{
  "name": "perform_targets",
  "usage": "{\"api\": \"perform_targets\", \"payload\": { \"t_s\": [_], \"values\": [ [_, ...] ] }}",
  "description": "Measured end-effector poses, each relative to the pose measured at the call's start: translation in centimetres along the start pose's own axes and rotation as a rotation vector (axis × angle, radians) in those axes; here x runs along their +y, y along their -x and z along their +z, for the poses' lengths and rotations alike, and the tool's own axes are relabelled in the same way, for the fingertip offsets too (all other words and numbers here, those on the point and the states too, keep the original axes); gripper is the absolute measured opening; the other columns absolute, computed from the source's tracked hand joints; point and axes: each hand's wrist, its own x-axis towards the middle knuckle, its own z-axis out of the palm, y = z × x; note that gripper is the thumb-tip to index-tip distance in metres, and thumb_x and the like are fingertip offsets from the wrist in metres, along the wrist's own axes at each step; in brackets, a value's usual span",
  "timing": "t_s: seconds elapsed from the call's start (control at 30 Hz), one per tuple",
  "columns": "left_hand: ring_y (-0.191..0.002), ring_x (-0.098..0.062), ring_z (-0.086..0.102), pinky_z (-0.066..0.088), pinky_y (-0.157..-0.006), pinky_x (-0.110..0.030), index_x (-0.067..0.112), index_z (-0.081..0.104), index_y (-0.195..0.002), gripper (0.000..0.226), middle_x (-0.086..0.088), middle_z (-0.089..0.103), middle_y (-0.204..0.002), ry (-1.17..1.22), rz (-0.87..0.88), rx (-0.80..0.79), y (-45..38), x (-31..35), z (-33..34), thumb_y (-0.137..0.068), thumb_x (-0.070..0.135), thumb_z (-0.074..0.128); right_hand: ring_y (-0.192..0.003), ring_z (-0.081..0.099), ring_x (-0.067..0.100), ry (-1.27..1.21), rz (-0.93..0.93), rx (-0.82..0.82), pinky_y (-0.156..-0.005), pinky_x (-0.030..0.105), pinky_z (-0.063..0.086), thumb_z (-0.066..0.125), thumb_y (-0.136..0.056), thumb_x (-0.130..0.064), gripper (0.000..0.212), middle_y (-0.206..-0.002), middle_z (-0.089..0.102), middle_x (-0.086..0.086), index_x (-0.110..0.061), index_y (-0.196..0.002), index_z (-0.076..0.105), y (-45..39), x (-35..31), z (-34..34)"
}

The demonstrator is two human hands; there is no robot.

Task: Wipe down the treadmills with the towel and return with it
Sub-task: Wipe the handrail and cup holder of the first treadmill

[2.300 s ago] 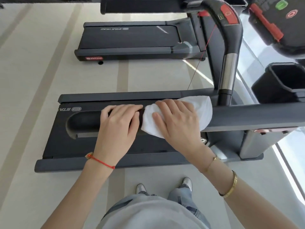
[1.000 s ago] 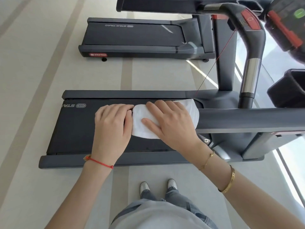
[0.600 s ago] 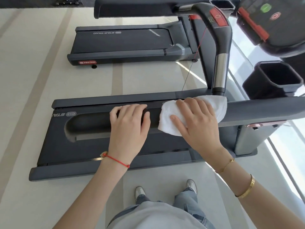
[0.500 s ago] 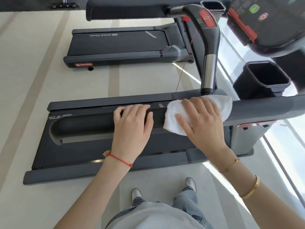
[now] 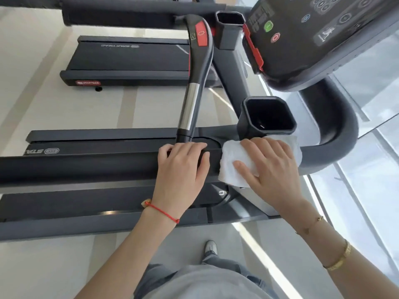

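Our right hand [image 5: 271,171] spread flat on the white towel [image 5: 232,169], pressing it onto the near treadmill's side handrail [image 5: 86,167] beside the cup holder [image 5: 267,117], our left hand [image 5: 183,169] curled over that handrail just beside the towel, second treadmill [image 5: 129,61] beyond.

We see a pale floor [image 5: 43,104] with wide beige stripes running away from us. Two dark treadmills stand directly on it, side by side and apart: the near treadmill [image 5: 86,225] crosses the middle of the view, and the far treadmill [image 5: 129,61] lies beyond it, separated by a strip of bare floor. One shoe [image 5: 211,248] rests on the floor beside the near treadmill.
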Motion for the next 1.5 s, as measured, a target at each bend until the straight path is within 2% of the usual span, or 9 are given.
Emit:
{"api": "perform_targets", "payload": {
  "t_s": [0.27, 0.37, 0.43, 0.5, 0.7, 0.9, 1.03, 1.17, 1.5],
  "values": [
    [-0.101, -0.011, 0.062, 0.037, -0.098, -0.035, 0.021, 0.065, -0.114, 0.036, 0.010, 0.069, -0.107, 0.027, -0.064, 0.011, -1.5, 4.9, 2.0, -0.101, 0.034, 0.035, -0.109, 0.058, 0.026, -0.270, -0.261, 0.000, -0.093, 0.038, 0.042, 0.042, -0.102, -0.036, 0.039, -0.119, 0.063, 0.002, -0.011, -0.125, 0.061, 0.1, 4.8, -0.4],
    [-0.100, -0.010, 0.062, 0.036, -0.098, -0.032, 0.019, 0.065, -0.114, 0.035, 0.009, 0.069, -0.108, 0.052, -0.071, 0.033, -2.3, 5.6, 2.0, -0.101, 0.033, 0.036, -0.102, 0.058, 0.018, -0.527, -0.152, -0.003, -0.089, 0.035, 0.043, 0.043, -0.102, -0.025, 0.029, -0.112, 0.063, -0.007, -0.012, -0.120, 0.060, -0.2, 5.8, -1.5],
    [-0.098, -0.011, 0.063, 0.036, -0.098, -0.031, 0.018, 0.066, -0.113, 0.031, 0.009, 0.069, -0.106, 0.059, -0.072, 0.049, -3.2, 5.9, 1.9, -0.100, 0.030, 0.041, -0.089, 0.053, -0.001, -0.674, -0.007, 0.019, -0.081, 0.020, 0.042, 0.046, -0.100, -0.020, 0.022, -0.095, 0.056, -0.025, -0.020, -0.120, 0.056, -1.0, 6.9, -2.6],
    [-0.099, -0.011, 0.063, 0.034, -0.098, -0.030, 0.017, 0.067, -0.114, 0.028, 0.007, 0.070, -0.106, 0.057, -0.075, 0.056, -4.3, 6.2, 1.9, -0.101, 0.028, 0.044, -0.072, 0.050, 0.000, -0.735, 0.113, 0.091, -0.066, 0.010, 0.038, 0.045, -0.101, -0.025, 0.018, -0.077, 0.052, -0.021, -0.028, -0.117, 0.053, -2.4, 8.4, -3.7],
    [-0.105, -0.015, 0.063, 0.038, -0.100, -0.037, 0.015, 0.066, -0.116, 0.028, 0.004, 0.070, -0.112, 0.056, -0.066, 0.023, -8.5, 5.8, 2.2, -0.102, 0.026, 0.045, -0.076, 0.049, 0.003, -0.634, 0.116, 0.257, -0.069, 0.011, 0.034, 0.039, -0.103, -0.040, 0.019, -0.085, 0.053, -0.018, -0.031, -0.113, 0.052, -9.8, 11.5, -4.5],
    [-0.106, -0.018, 0.062, 0.038, -0.099, -0.038, 0.018, 0.063, -0.121, 0.032, 0.005, 0.068, -0.114, 0.044, -0.064, -0.094, -11.6, 5.0, 3.7, -0.102, 0.032, 0.041, -0.094, 0.056, 0.033, -0.230, -0.277, -0.225, -0.082, 0.043, 0.042, 0.042, -0.103, -0.030, 0.035, -0.105, 0.063, 0.011, -0.007, -0.125, 0.056, -14.8, 11.1, 1.8],
    [-0.110, -0.019, 0.061, 0.038, -0.099, -0.038, 0.017, 0.062, -0.125, 0.034, 0.003, 0.067, -0.119, 0.059, -0.035, -0.134, -12.6, 4.5, 4.4, -0.101, 0.034, 0.043, -0.097, 0.054, 0.028, -0.404, -0.193, -0.480, -0.084, 0.042, 0.041, 0.039, -0.103, -0.031, 0.036, -0.102, 0.056, 0.002, -0.012, -0.131, 0.050, -15.2, 12.7, 2.7],
    [-0.109, -0.018, 0.060, 0.037, -0.102, -0.039, 0.017, 0.057, -0.131, 0.043, 0.002, 0.068, -0.114, 0.076, -0.043, -0.199, -13.6, 4.5, 4.7, -0.100, 0.041, 0.040, -0.106, 0.053, 0.024, -0.396, -0.108, -0.506, -0.086, 0.029, 0.037, 0.043, -0.101, -0.030, 0.041, -0.113, 0.053, -0.002, -0.018, -0.141, 0.043, -13.6, 14.8, 2.6],
    [-0.075, -0.013, 0.045, 0.040, -0.089, -0.034, 0.016, 0.060, -0.106, 0.037, 0.009, 0.048, -0.082, 0.094, -0.074, -0.212, -14.0, 5.5, 5.7, -0.095, 0.043, 0.037, -0.096, 0.056, 0.029, -0.230, -0.325, -0.470, -0.083, 0.041, 0.043, 0.041, -0.102, -0.025, 0.038, -0.114, 0.056, 0.006, -0.016, -0.140, 0.042, -15.2, 13.0, 3.9]
  ]
}}
